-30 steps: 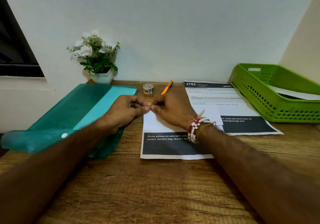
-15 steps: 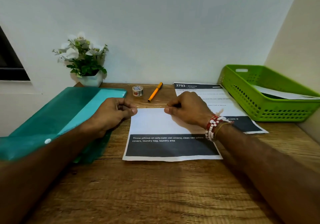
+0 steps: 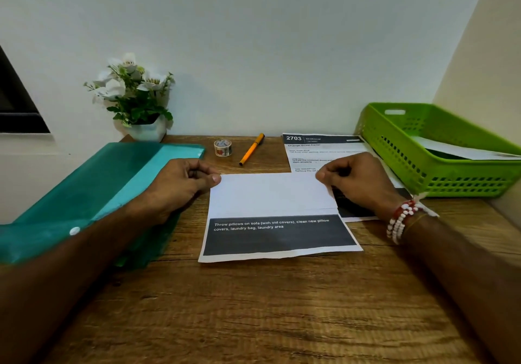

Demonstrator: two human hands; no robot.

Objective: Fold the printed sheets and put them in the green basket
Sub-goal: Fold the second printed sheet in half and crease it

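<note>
Sheet (image 3: pixel 270 194) mid-frame is getting its crease: left hand (image 3: pixel 180 186) and right hand (image 3: pixel 358 183), sliding apart from mid-fold, are pinching its far corners; green basket (image 3: pixel 394 149) at right is waiting.

far sheet (image 3: pixel 324 152) "2703", folded sheet (image 3: pixel 270 194) "throw pillows"

We note white sheet (image 3: pixel 270 194) at grip, black band with white lettering nearer us than grip. Right of grip: lime-green basket (image 3: pixel 394 149), slotted walls; red-and-white bead bracelet (image 3: pixel 403 220). Left of grip: teal folder (image 3: pixel 112 183). Beyond grip: orange pen (image 3: pixel 251 151), black end.
</note>
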